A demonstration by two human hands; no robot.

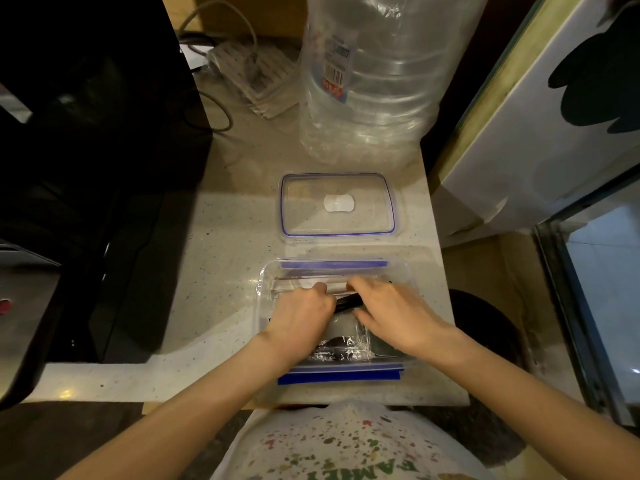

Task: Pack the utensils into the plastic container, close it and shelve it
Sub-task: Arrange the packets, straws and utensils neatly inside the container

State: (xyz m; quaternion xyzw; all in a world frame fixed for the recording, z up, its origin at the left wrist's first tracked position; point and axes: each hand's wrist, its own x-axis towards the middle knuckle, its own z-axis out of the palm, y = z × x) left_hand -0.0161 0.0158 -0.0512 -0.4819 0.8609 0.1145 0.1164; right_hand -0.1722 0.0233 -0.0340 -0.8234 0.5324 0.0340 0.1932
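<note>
Head view, looking straight down at a pale speckled counter (221,271). Clear plastic container (265,289) with blue latch flaps sitting open near the front edge, right of center. Both hands down inside it. Left hand (303,315) curled shut around the near end of something long in a clear wrapper, probably wrapped utensils (298,285), lying along the far wall of the box. Right hand (391,315) pressed down on the right half, fingers mostly together and bent; a black utensil handle (348,301) poking out between the two hands, hard to say which hand really has it, so can't tell if the right is gripping anything. More crinkly clear wrap with dark pieces (341,348) in the near part of the container, between the wrists.

Lid (337,204) off, lying flat on the counter just beyond the container, clear with a blue seal line and a white patch in the middle. Further back, a big clear water jug (384,81) with a barcode label. Far left of that, a power strip (256,77) with grey cables. Dark appliance (86,168) filling the left side. White board with a dark shape (554,116) off to the right.
</note>
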